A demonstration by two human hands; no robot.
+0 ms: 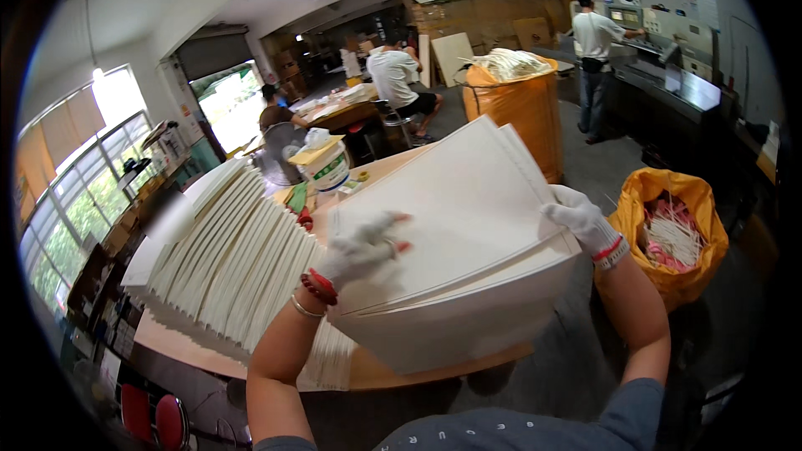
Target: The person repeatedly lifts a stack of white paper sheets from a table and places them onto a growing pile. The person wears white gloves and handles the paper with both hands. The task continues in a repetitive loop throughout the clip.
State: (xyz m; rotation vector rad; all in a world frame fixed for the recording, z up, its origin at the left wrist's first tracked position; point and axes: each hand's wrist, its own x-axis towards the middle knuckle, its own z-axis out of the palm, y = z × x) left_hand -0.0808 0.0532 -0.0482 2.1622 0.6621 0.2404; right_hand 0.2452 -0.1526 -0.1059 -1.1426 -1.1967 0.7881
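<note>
A thick sheaf of large white paper sheets is tilted up in front of me, its upper sheets spread slightly apart. My right hand, in a white glove, grips the sheaf by its right edge. Over the sheaf's left part is my left hand, gloved with bare fingertips and blurred by motion. Its fingers look apart, with nothing seen between them; whether they touch the top sheet I cannot tell. To the left, a long fanned pile of white paper stacks lies on the wooden table.
A white bucket stands on the table beyond the pile. Two orange sacks, one tall and one low, hold paper strips at the right. People sit at a far table; a person stands at a machine. Red chairs are lower left.
</note>
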